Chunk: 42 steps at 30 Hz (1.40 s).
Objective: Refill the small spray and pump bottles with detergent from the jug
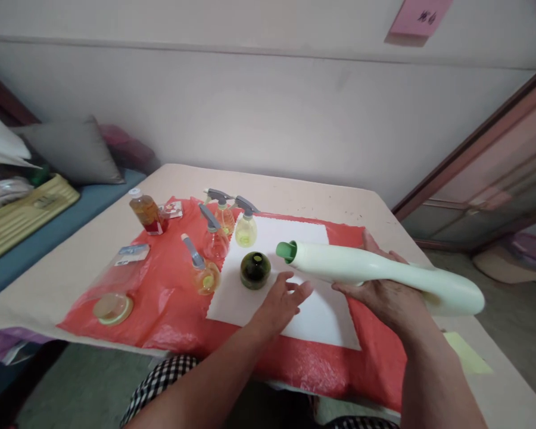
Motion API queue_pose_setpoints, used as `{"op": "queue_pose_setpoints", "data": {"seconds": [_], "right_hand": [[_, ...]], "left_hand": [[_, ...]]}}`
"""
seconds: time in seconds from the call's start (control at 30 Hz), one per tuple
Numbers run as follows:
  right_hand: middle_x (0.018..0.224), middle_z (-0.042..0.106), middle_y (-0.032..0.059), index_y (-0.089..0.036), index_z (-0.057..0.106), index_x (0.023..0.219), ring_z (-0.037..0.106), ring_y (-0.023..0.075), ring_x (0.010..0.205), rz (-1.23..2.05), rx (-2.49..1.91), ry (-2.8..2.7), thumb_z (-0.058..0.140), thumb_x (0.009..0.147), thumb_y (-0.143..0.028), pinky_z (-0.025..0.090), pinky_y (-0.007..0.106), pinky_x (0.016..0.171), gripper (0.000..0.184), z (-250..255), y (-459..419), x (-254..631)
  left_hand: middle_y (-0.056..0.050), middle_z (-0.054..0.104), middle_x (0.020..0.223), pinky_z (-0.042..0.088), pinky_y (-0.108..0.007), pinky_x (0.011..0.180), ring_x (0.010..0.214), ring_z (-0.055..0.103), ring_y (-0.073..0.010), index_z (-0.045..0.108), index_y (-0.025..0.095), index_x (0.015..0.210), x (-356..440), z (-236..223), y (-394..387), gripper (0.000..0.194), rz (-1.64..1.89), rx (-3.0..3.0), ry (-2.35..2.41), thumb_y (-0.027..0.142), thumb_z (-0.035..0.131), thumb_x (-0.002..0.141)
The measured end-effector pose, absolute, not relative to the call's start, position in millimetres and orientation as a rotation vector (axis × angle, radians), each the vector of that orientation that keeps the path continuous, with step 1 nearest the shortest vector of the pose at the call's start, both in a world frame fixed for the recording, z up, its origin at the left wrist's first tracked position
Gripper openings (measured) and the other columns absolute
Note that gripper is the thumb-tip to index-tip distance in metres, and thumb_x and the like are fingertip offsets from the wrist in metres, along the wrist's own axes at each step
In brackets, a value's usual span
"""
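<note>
My right hand (390, 298) grips a long pale green container (357, 262) near its narrow middle. The container lies almost level above the table, with a darker green spout (286, 251) at its left end. What is inside it cannot be seen. My left hand (279, 304) holds nothing; its fingers are curved and apart over a white sheet (321, 319). A round, dark green pot with a small hole in its top (255, 271) sits on the sheet, just left of those fingers. The spout points toward the pot but does not touch it.
Several spray bottles with grey heads, such as a yellow one (245, 231), stand left of the pot. Red plastic (161, 286) covers part of the table. A brown drink bottle (147, 211) and a lidded jar (112, 308) are farther left. A wall (259, 113) rises behind.
</note>
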State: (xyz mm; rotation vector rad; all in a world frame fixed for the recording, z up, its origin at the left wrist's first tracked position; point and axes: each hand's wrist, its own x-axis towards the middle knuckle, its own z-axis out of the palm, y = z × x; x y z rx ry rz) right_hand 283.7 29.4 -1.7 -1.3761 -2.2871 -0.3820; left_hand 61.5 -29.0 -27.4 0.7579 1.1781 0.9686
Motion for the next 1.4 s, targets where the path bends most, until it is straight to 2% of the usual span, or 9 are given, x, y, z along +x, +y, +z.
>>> {"op": "queue_pose_setpoints", "data": {"seconds": [0.07,0.13,0.2,0.33,0.5,0.67,0.93,1.2,1.4], "right_hand": [[0.126,0.063,0.0178,-0.021,0.020,0.157,0.059,0.0364,0.115,-0.427,-1.359,-2.301,0.059,0.086,-0.062,0.044,0.053,0.100,0.091,-2,28,281],[0.134,0.059,0.0179,-0.022,0.022,0.157,0.058,0.0365,0.118,-0.485,-1.316,-2.323,0.056,0.087,-0.063,0.044,0.053,0.099,0.088,0,26,278],[0.135,0.059,0.0186,-0.019,0.021,0.157,0.058,0.0365,0.117,-0.538,-1.271,-2.343,0.054,0.087,-0.065,0.045,0.052,0.099,0.090,4,24,274],[0.119,0.066,0.0195,-0.014,0.020,0.157,0.062,0.0358,0.108,-0.593,-1.277,-2.352,0.051,0.088,-0.068,0.047,0.051,0.096,0.093,14,19,265],[0.115,0.066,0.0199,-0.012,0.015,0.158,0.061,0.0366,0.106,-0.625,-1.300,-2.400,0.051,0.089,-0.063,0.046,0.053,0.095,0.092,20,14,256],[0.109,0.066,0.0183,-0.011,0.011,0.158,0.062,0.0363,0.099,-0.677,-1.314,-2.421,0.052,0.089,-0.063,0.047,0.051,0.092,0.095,20,13,250],[0.110,0.068,0.0190,-0.010,0.012,0.158,0.063,0.0342,0.096,-0.737,-1.286,-2.420,0.045,0.094,-0.058,0.048,0.048,0.089,0.087,21,12,240],[0.108,0.068,0.0182,-0.011,0.010,0.158,0.062,0.0345,0.092,-0.793,-1.290,-2.429,0.041,0.093,-0.063,0.047,0.048,0.088,0.089,22,12,236],[0.107,0.067,0.0192,-0.009,0.007,0.159,0.062,0.0353,0.091,-0.783,-1.276,-2.457,0.041,0.093,-0.063,0.047,0.051,0.089,0.091,23,11,234]], "left_hand": [[-0.014,0.049,0.139,0.051,-0.035,0.091,0.125,0.054,-0.0254,0.046,0.024,0.129,71,-31,-24,0.062,1.009,0.605,1.049,0.059,0.065,0.082],[-0.012,0.049,0.142,0.049,-0.037,0.096,0.129,0.052,-0.0265,0.048,0.027,0.128,77,-33,-16,0.060,1.096,0.521,0.958,0.060,0.066,0.082],[-0.011,0.054,0.140,0.049,-0.038,0.097,0.125,0.056,-0.0270,0.051,0.028,0.126,80,-35,-8,0.058,1.182,0.458,0.874,0.058,0.069,0.080],[-0.012,0.063,0.130,0.053,-0.036,0.091,0.106,0.067,-0.0246,0.058,0.022,0.121,84,-36,-1,0.055,1.264,0.323,0.802,0.052,0.074,0.078],[-0.010,0.066,0.121,0.056,-0.033,0.084,0.089,0.070,-0.0197,0.060,0.020,0.118,84,-35,-3,0.052,1.316,0.190,0.781,0.046,0.077,0.076],[-0.010,0.066,0.118,0.056,-0.036,0.086,0.090,0.070,-0.0217,0.059,0.019,0.117,82,-35,-1,0.048,1.328,0.101,0.770,0.041,0.074,0.077],[-0.010,0.064,0.117,0.057,-0.036,0.084,0.091,0.071,-0.0232,0.057,0.020,0.116,78,-36,0,0.042,1.312,0.018,0.765,0.039,0.070,0.080],[-0.010,0.064,0.118,0.056,-0.038,0.089,0.096,0.071,-0.0248,0.057,0.022,0.119,77,-41,1,0.045,1.293,-0.018,0.726,0.041,0.070,0.080],[-0.012,0.062,0.123,0.058,-0.037,0.086,0.095,0.071,-0.0257,0.057,0.021,0.120,75,-42,1,0.050,1.280,-0.039,0.721,0.043,0.072,0.078]]}}
